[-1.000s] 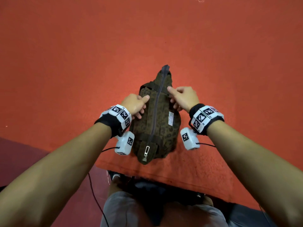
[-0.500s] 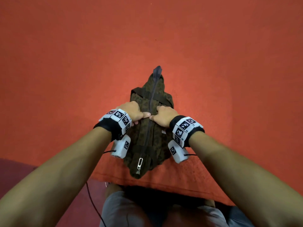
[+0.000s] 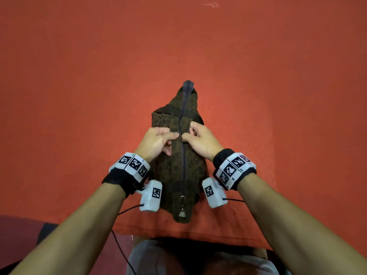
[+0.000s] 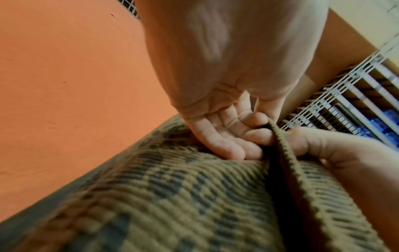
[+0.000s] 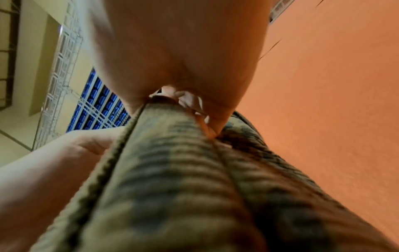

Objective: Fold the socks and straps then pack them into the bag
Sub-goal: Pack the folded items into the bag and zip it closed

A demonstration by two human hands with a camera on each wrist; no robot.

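A camouflage fabric bag (image 3: 168, 171) lies lengthwise on the orange mat, its dark zipper (image 3: 183, 161) running down the middle and its metal pull (image 3: 182, 201) at the near end. My left hand (image 3: 170, 138) and right hand (image 3: 189, 132) meet at mid-length, each pinching the fabric beside the zipper. In the left wrist view my left fingers (image 4: 228, 136) curl against a raised fold of the bag (image 4: 172, 196), with the right thumb (image 4: 306, 143) on its other side. The right wrist view shows the bag (image 5: 172, 179) bunched under my right hand (image 5: 183, 59). No socks or straps are visible.
The orange mat (image 3: 79, 96) spreads wide around the bag. Its front edge (image 3: 198, 238) runs just above my lap. A dark maroon floor (image 3: 19, 231) shows at lower left. Thin cables trail from both wrist cameras. A white wire grille (image 4: 345, 85) appears in the wrist views.
Both hands moved from the bag's sides inward to the zipper line and now pinch the fabric there. The bag has shifted slightly on the mat.
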